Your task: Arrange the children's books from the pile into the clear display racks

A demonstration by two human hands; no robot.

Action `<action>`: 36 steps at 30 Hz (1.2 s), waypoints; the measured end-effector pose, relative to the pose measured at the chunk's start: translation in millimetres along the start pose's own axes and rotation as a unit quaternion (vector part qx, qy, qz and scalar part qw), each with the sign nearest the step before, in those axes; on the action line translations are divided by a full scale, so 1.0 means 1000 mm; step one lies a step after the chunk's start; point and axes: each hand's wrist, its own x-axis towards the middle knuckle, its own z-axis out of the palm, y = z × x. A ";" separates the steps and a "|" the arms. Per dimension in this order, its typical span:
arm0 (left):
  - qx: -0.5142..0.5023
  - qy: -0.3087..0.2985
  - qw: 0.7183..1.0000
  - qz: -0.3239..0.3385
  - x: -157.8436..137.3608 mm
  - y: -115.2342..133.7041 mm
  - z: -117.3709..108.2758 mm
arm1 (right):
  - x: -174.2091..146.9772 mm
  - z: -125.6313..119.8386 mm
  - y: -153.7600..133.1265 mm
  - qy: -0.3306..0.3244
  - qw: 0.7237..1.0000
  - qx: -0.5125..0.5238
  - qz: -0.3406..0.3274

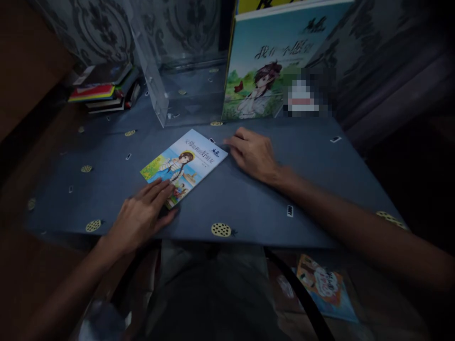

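Note:
A thin paperback book (194,161) with a drawn girl on its cover lies aslant on the blue tablecloth. My left hand (142,210) rests over its lower left part, fingers stretched out flat on the cover and thumb lower, by the near corner. Close to the book's right corner is my right hand (252,154), resting on the cloth with its fingers curled in; its fingertips are slightly blurred, and nothing shows in them. Behind the book stands a clear plastic holder (152,80), with a larger green-blue book (245,71) upright at its right side.
A stack of books (103,87) sits at the table's back left. The table (256,213) has a pineapple-patterned cloth and its near edge is just before my lap. Below, an orange and blue packet (327,289) lies at lower right. Patterned curtain (106,28) hangs behind.

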 end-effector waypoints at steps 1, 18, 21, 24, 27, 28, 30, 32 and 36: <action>-0.005 -0.010 1.000 0.007 -0.001 -0.003 -0.001 | -0.003 0.000 -0.009 0.013 0.999 0.022 -0.031; -0.040 -0.007 0.997 0.070 0.002 -0.016 0.004 | 0.002 0.015 -0.047 -0.079 0.972 0.086 -0.205; -0.052 0.006 0.997 0.062 0.002 -0.014 0.003 | 0.000 0.017 -0.055 -0.070 0.972 0.112 -0.195; -0.072 0.013 0.995 0.063 0.003 -0.013 -0.001 | -0.003 0.016 -0.069 -0.072 0.964 0.156 -0.205; -0.096 0.006 0.994 0.055 0.004 -0.014 -0.006 | -0.006 0.016 -0.081 -0.076 0.954 0.193 -0.216; -0.103 0.005 0.993 0.052 0.005 -0.015 -0.007 | -0.006 0.016 -0.083 -0.077 0.952 0.203 -0.215; -0.110 0.000 0.993 0.046 0.006 -0.016 -0.009 | -0.007 0.016 -0.086 -0.081 0.949 0.217 -0.212; -0.110 -0.013 0.993 0.040 0.007 -0.017 -0.010 | -0.007 0.016 -0.086 -0.084 0.948 0.226 -0.207; -0.104 -0.032 0.993 0.039 0.008 -0.019 -0.010 | -0.008 0.015 -0.085 -0.088 0.948 0.226 -0.209</action>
